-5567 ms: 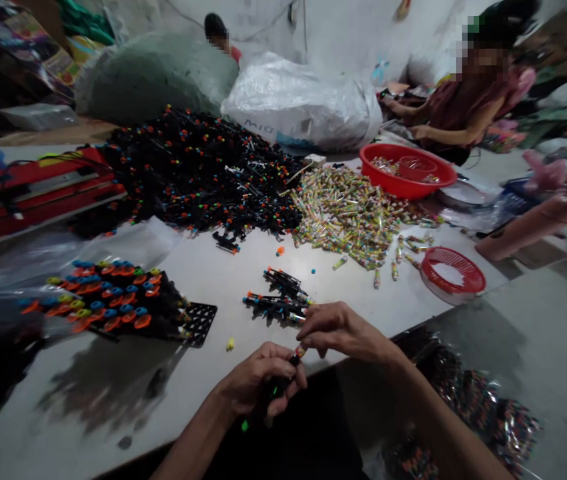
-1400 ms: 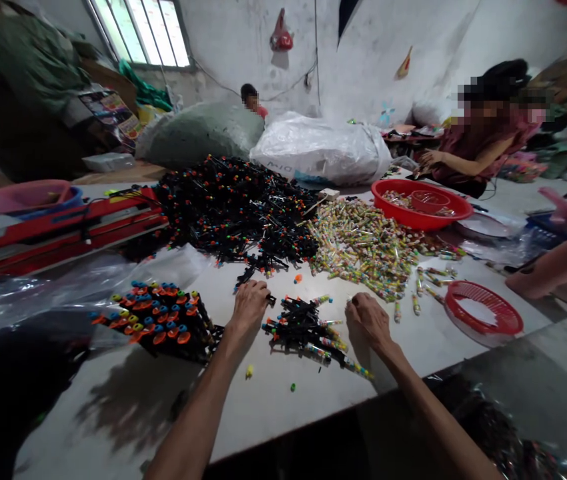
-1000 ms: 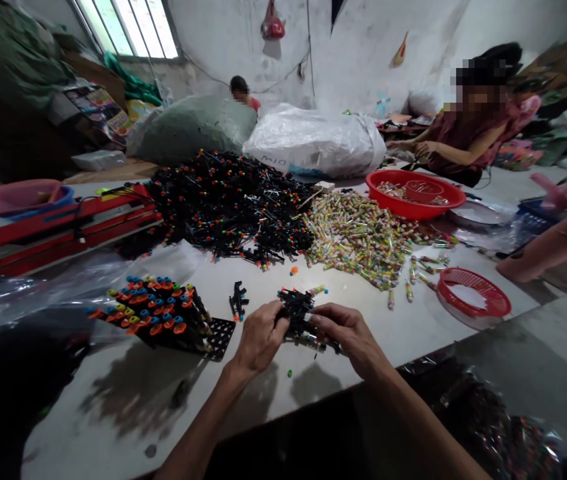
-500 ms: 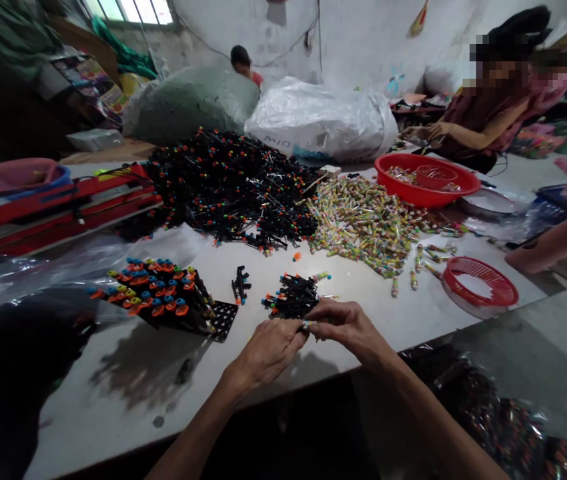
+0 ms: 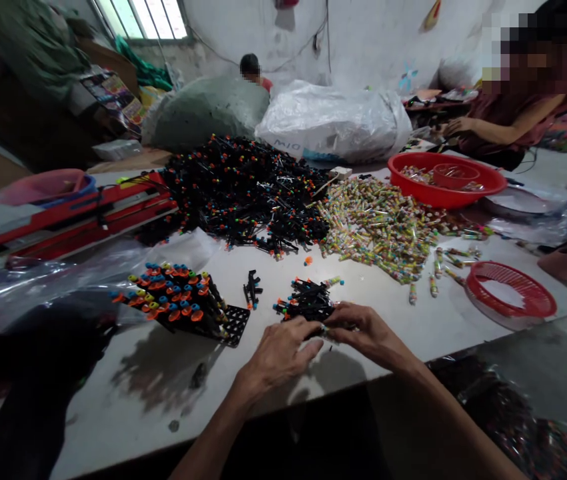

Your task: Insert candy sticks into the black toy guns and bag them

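My left hand [image 5: 281, 350] and my right hand [image 5: 368, 333] meet at the near edge of a small heap of black plastic sticks with coloured tips [image 5: 306, 300]. Their fingertips close together on a small stick-like piece, which they mostly hide. A single small black piece [image 5: 252, 289] lies left of the heap. Further left, a black grid rack [image 5: 236, 327] holds rows of black pieces with orange, blue and yellow tops [image 5: 173, 297].
Behind lie a large heap of black pieces [image 5: 243, 193] and a heap of wrapped candy-like tubes [image 5: 378, 230]. A red basin [image 5: 443, 180] and a red basket [image 5: 511, 290] stand right. A red machine [image 5: 83, 210] stands left. A co-worker [image 5: 503, 127] works at the far right.
My hands have come together from their separate places around the small heap and now pinch at its near edge. The view has shifted slightly, and the co-worker's arm has moved.
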Action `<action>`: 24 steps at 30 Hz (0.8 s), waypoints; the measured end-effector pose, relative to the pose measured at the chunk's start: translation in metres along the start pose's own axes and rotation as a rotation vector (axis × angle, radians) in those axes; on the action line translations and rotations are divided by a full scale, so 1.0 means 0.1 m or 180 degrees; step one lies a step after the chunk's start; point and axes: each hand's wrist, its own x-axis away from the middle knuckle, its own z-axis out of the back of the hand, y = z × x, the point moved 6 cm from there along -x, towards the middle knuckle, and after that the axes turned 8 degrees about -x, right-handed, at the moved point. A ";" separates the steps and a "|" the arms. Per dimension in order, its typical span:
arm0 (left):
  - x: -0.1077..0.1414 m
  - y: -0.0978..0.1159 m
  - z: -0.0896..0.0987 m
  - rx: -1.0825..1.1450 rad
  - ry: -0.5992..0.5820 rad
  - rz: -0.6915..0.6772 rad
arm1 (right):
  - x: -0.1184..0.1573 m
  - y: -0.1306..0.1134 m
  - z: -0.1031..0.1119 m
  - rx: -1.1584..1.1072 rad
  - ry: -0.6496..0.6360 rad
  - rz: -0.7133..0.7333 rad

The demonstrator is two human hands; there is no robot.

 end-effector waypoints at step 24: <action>-0.46 -1.04 -0.05 -0.1360 0.0907 0.1088 | -0.74 0.77 1.20 0.2299 0.1257 -0.1155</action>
